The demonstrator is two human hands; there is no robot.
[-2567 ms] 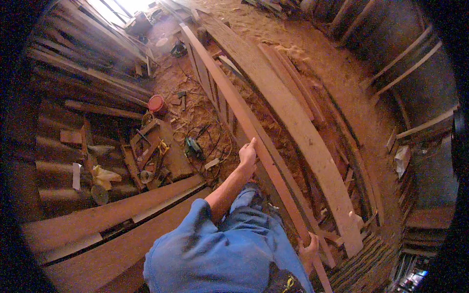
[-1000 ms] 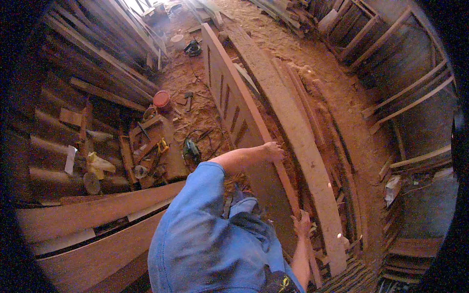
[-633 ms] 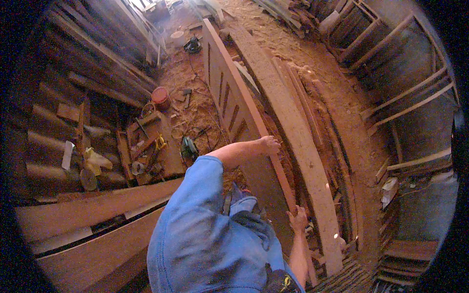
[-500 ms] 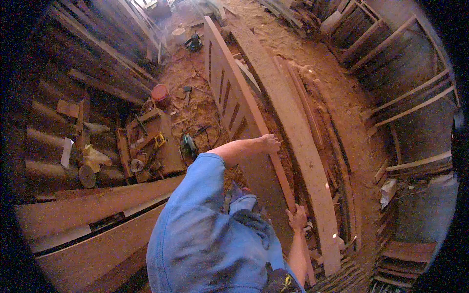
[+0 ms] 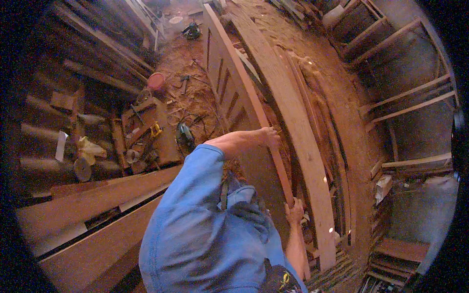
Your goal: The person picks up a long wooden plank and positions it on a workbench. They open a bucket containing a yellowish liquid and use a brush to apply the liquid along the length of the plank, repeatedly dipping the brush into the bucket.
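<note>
The wooden door panel (image 5: pixel 234 93) stands on its long edge across the sawdust-strewn floor (image 5: pixel 312 53), a tall reddish-brown frame with narrow slots cut through its upper part and a solid lower stretch. The person's left hand (image 5: pixel 268 136) is closed over the panel's top edge about midway along, fingers curled onto the far side. The right hand (image 5: pixel 294 211) clamps the same edge lower down, nearer the person's body, thumb on the near side. So the panel runs away from both grips toward the far end of the room, its edge passing straight through the two fists. Just beyond the panel lies a broad curved plank (image 5: pixel 293 117), close alongside it. On the near side of the panel, down on the floor, sit a green power tool (image 5: pixel 184 134) and, further off, a red round tin (image 5: pixel 156 80). The person's blue shirt (image 5: pixel 205 229) fills the foreground below the panel.
</note>
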